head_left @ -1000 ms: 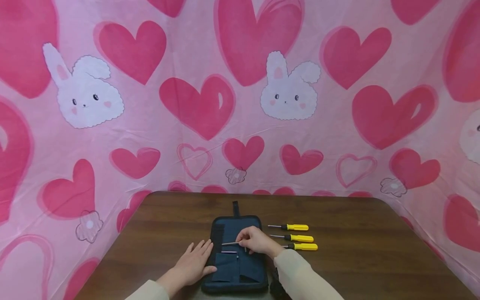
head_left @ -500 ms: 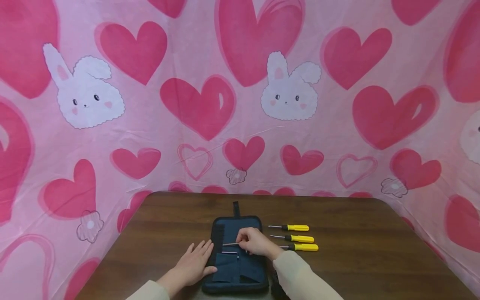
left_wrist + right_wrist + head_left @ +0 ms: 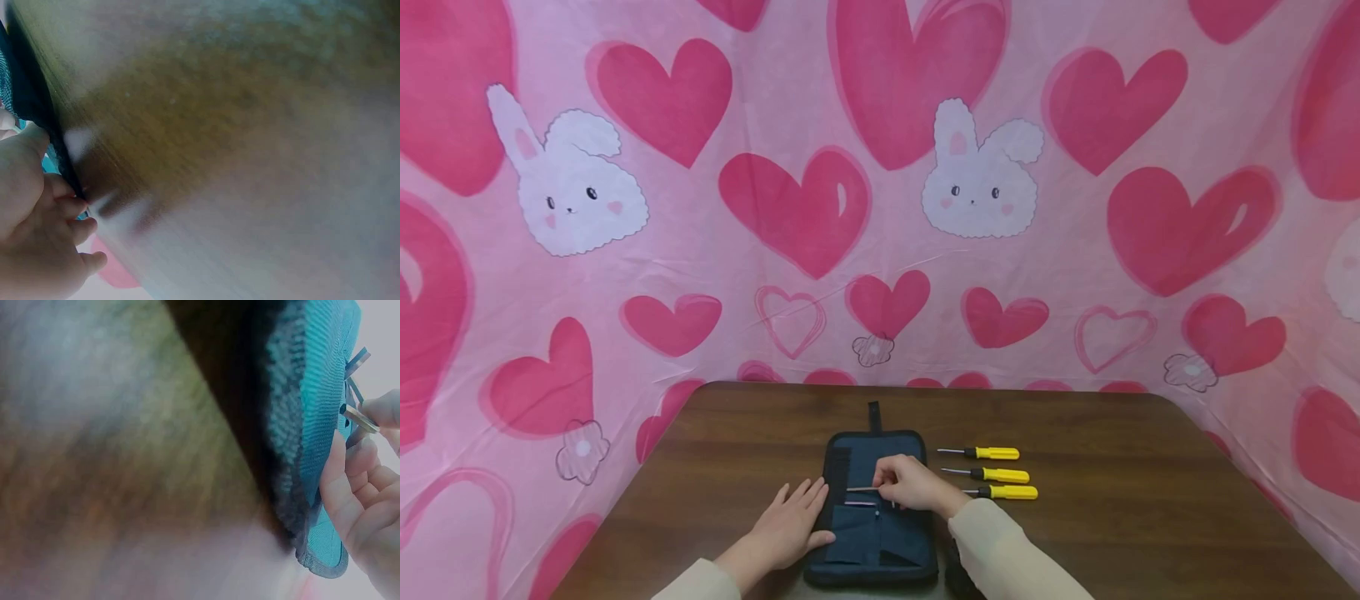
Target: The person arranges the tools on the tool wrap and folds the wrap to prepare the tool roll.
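A dark blue zip tool case (image 3: 913,533) lies opened flat on the table. My right hand (image 3: 912,483) is over its middle and pinches an L-shaped hex key (image 3: 859,489) between thumb and fingers. In the right wrist view the bent end of that hex key (image 3: 359,419) sticks out by the fingertips. Just nearer to me, a second hex key (image 3: 859,503) lies across the case above a pocket (image 3: 853,537). My left hand (image 3: 786,525) rests with fairly straight fingers on the case's left edge, beside a black elastic strip (image 3: 838,475).
Three yellow-handled screwdrivers, the far one (image 3: 996,454), the middle one (image 3: 1009,476) and the near one (image 3: 1013,492), lie in a row right of the case. A black strap (image 3: 874,417) extends from its far edge. Pink heart-patterned cloth (image 3: 895,250) hangs behind the brown table (image 3: 1135,483).
The right hand and its hex key have barely shifted over the case. The left hand stays in the same place on the edge.
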Motion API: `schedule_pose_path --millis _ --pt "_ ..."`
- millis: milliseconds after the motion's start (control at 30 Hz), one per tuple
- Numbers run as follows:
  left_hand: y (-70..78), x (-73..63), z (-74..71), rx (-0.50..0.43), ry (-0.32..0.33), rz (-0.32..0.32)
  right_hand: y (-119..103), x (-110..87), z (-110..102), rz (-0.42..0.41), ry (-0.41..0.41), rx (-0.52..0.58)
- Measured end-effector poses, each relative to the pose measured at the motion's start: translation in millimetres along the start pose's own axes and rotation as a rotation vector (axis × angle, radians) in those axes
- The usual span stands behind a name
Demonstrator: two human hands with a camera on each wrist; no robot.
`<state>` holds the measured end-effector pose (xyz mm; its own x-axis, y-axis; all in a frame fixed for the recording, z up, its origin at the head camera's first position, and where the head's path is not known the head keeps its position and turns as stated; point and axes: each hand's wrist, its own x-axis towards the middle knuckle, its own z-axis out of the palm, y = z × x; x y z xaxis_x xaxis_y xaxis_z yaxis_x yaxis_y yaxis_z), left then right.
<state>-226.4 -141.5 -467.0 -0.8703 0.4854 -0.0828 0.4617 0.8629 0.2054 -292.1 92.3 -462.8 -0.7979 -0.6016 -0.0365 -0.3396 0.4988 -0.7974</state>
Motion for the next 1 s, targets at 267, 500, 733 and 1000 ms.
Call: schedule_pose_path --millis 267,500,733,1000 --pt "1.0 -0.9 -1.1 -0.005 -0.010 -0.005 -4.4 0.1 0.1 -0.029 -0.023 0.002" --pt "-1.0 -0.7 -1.2 -0.005 -0.016 -0.007 -4.8 -0.2 -0.4 -0.003 -0.009 0.027" --pt "-1.0 1.2 0.7 0.015 -0.012 0.000 -1.8 1.5 -1.7 0.039 -0.008 0.014" --pt "-1.0 1.6 1.0 0.013 -0.009 0.001 0.5 3.2 1.2 0.033 0.010 0.009"
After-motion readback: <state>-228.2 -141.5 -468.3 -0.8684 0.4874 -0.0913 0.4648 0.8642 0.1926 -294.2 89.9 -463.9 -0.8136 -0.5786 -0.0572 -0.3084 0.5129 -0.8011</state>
